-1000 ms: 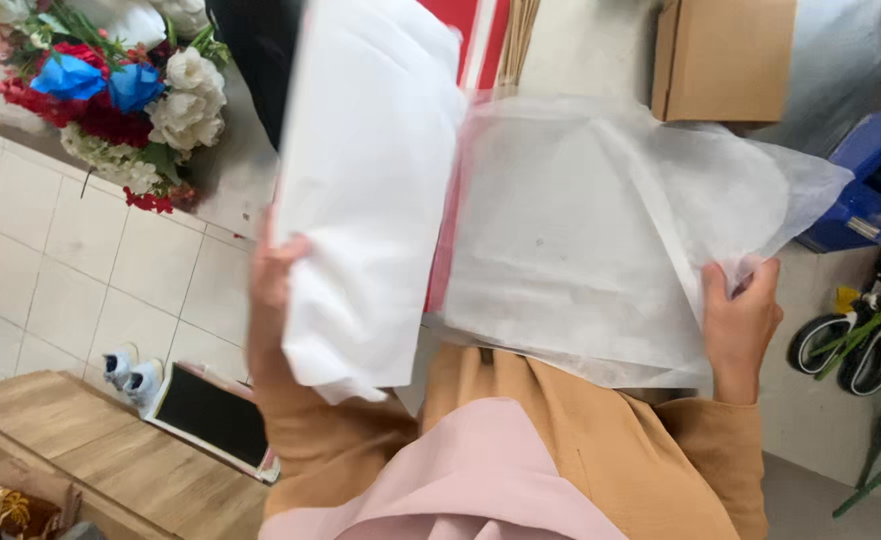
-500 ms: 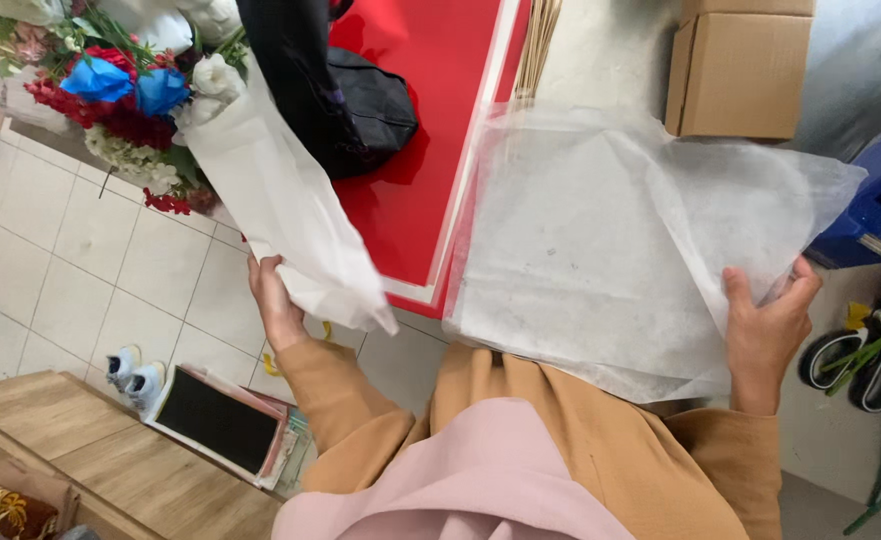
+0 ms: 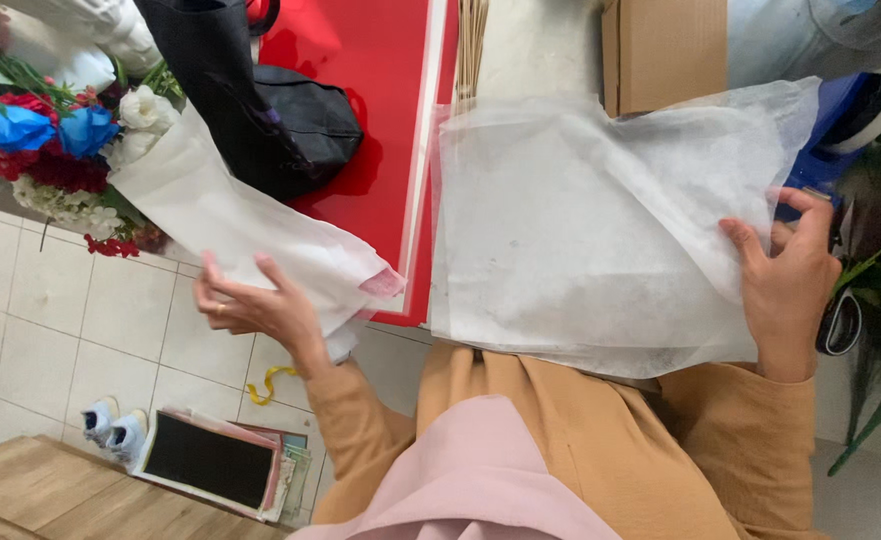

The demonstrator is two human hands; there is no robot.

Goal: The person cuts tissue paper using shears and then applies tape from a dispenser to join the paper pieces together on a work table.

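Tiled floor below, pale and square-set; red sheet spread further out, with a black bag resting on it and a cardboard box at the upper edge.

Left hand — closed around the lower end of the white wrapping on a flower bouquet, fingers curled over the paper. Bouquet held out to the left, blooms of blue, red and white pointing away from the body, wrapped stem end nearest the wrist.

Right hand — pinching the right edge of a stack of white tissue sheets, thumb on top, fingers partly behind. Sheets lying flat across the lap, over the tan garment, near edge just overlapping the red sheet's border.

Noted lower left: dark tablet in a pink case on the floor, small pair of shoes beside it, wooden surface at the corner. Pink flower and green stems at far right.

Judgement on handling: tissue thin and limp, likely to crease or separate unevenly — light pinch at the edge advisable, sheets kept square and flat. Bouquet best gripped on the stems through the paper, not on the loose flare, to avoid crushing the wrap or tipping the heads.
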